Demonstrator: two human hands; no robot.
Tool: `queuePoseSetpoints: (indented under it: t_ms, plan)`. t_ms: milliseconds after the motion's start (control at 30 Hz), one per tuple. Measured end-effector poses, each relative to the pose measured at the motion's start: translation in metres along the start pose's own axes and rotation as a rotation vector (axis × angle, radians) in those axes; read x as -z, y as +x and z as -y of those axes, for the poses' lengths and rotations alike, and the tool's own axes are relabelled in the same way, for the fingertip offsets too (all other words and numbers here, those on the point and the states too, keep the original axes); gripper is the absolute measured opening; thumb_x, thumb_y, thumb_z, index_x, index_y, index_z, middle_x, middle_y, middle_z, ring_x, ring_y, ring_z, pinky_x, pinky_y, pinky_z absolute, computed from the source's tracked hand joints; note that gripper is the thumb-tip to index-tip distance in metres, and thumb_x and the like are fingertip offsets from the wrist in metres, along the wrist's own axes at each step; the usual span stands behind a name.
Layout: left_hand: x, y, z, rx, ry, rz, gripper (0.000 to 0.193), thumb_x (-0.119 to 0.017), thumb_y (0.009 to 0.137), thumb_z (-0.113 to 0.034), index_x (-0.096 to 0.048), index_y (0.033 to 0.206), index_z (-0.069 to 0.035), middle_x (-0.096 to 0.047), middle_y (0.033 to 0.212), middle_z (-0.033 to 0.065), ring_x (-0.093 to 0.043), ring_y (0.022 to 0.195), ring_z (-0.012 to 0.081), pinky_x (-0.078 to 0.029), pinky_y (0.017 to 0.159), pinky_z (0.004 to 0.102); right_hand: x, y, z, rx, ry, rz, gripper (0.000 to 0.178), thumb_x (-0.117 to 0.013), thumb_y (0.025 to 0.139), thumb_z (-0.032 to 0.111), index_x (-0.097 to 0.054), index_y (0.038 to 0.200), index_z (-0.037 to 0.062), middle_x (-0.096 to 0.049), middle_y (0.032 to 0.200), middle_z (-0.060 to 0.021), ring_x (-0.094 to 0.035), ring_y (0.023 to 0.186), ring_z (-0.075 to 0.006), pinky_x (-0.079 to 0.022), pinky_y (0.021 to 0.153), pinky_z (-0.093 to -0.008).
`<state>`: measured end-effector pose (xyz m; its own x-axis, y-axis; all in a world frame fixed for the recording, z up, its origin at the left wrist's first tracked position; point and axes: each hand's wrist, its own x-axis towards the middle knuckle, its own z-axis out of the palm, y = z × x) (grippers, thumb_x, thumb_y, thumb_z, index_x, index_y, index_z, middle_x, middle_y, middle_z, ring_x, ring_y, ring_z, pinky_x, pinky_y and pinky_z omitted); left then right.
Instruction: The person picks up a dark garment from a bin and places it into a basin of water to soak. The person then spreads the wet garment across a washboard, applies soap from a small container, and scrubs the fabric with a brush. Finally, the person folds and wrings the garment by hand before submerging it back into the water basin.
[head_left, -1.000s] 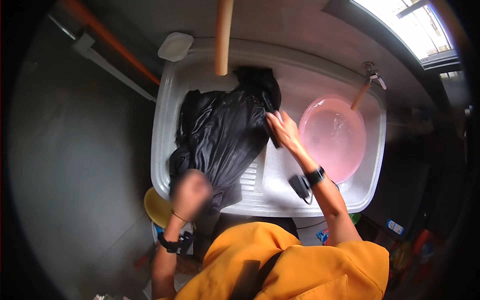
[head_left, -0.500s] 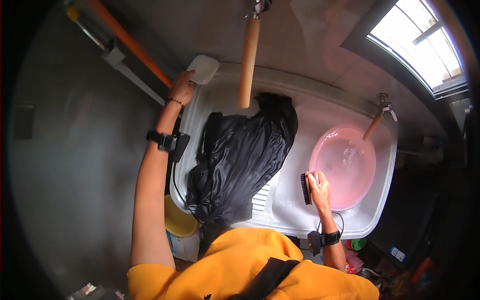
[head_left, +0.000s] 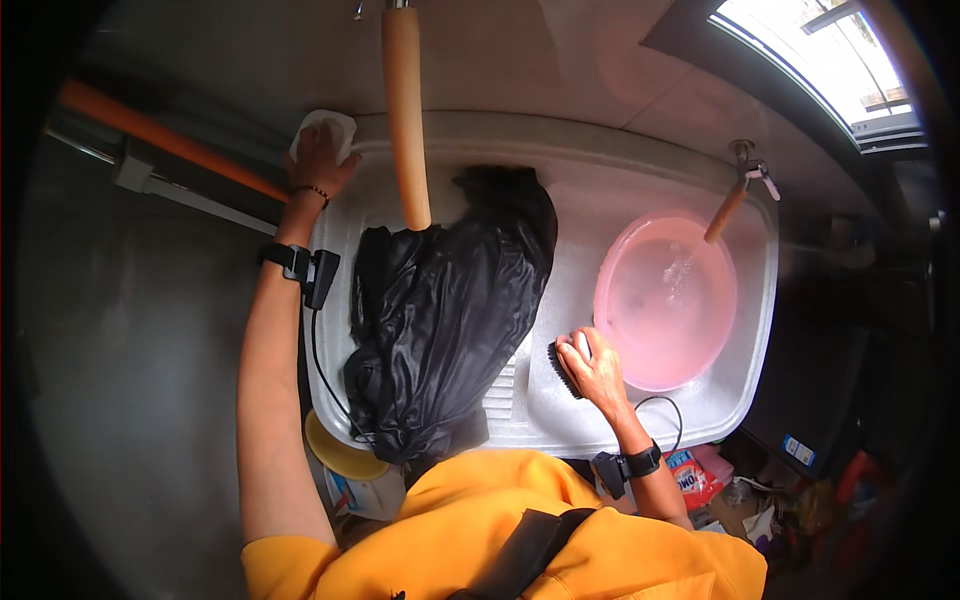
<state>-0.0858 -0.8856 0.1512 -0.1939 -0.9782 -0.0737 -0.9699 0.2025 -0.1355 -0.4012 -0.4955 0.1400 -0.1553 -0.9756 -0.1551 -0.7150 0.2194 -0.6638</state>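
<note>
My left hand (head_left: 318, 162) reaches to the far left corner of the sink. It lies over a small white plastic tub (head_left: 345, 128), fingers stretched into it and thumb apart; the fingertips are partly hidden. My right hand (head_left: 594, 368) is closed round a scrubbing brush (head_left: 566, 370), its dark bristles facing left. It stays just left of a pink basin (head_left: 652, 372) that holds water. Between my hands a wet black garment (head_left: 450, 300) is spread over the left part of the white sink (head_left: 570, 425).
A tap with a long tan sleeve (head_left: 404, 120) hangs over the garment. Another tap (head_left: 728, 210) runs water into the basin. An orange pole (head_left: 170, 138) slants along the left wall. Below the sink are a yellow bowl (head_left: 345, 452) and a red package (head_left: 695, 478).
My left hand has moved from the tub's near edge to over it. My right hand has turned the brush to a slant. The whole view has shifted.
</note>
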Motion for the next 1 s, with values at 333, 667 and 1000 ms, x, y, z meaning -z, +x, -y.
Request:
queuePoseSetpoints:
  t_ms: [333,667,1000]
  plan:
    - [0.037,-0.039,-0.011,0.045,-0.129,-0.168,0.066,-0.063,0.077,-0.046,-0.043,0.129,-0.01,-0.042,0.128,0.0146,-0.041,0.122,0.0305,-0.026,0.096,0.0607,-0.002,0.004,0.001,0.059,-0.02,0.007,0.032,-0.063,0.081,0.03,-0.057,0.09,-0.0004,-0.058,0.085,-0.0192,-0.056,0.08,-0.0382,-0.045,0.07,-0.0426]
    - [-0.007,-0.223,-0.178,-0.417,-0.494,0.166,0.09,-0.07,0.071,-0.041,-0.025,0.14,-0.006,-0.024,0.143,0.0222,-0.026,0.131,0.0384,-0.022,0.106,0.0514,0.003,0.012,0.029,-0.034,0.097,0.048,0.032,-0.064,0.08,0.032,-0.058,0.091,0.0018,-0.059,0.088,-0.0182,-0.058,0.08,-0.0381,-0.047,0.068,-0.0436]
    - [-0.02,-0.296,-0.164,-0.458,-0.288,0.456,0.084,-0.066,0.077,-0.035,-0.02,0.145,-0.016,-0.012,0.15,0.0143,-0.013,0.138,0.0332,-0.018,0.108,0.0535,0.025,0.042,0.019,-0.051,0.073,0.014,0.035,-0.064,0.081,0.035,-0.056,0.082,0.0005,-0.057,0.08,-0.0204,-0.057,0.078,-0.0397,-0.044,0.065,-0.0457]
